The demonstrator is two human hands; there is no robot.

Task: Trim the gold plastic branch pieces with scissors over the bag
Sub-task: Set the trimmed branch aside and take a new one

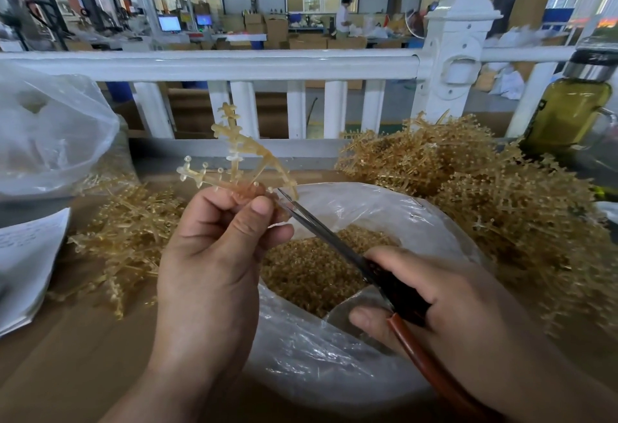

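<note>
Both hands work above the open clear bag point(334, 365) on the counter point(67, 372). The left hand point(214, 255), raised with fingers curled, pinches the gold branch piece point(234, 155) at its base, and its stems fan upward and far left. The right hand point(434, 305) grips the scissors point(321, 232) by the handles. The blades are slightly parted and run from near right to far left, with the tips at the branch's base.

We view the scene through one wide-angle camera worn at head height, facing forward and down across a brown flat work surface point(67, 372). The left hand point(214, 255) and right hand point(444, 302) sit close under the lens at lower centre, above an open clear plastic bag point(334, 355). The upper frame takes in a white-painted railing point(234, 64) just behind the surface and a blurred factory floor well beyond.
</note>
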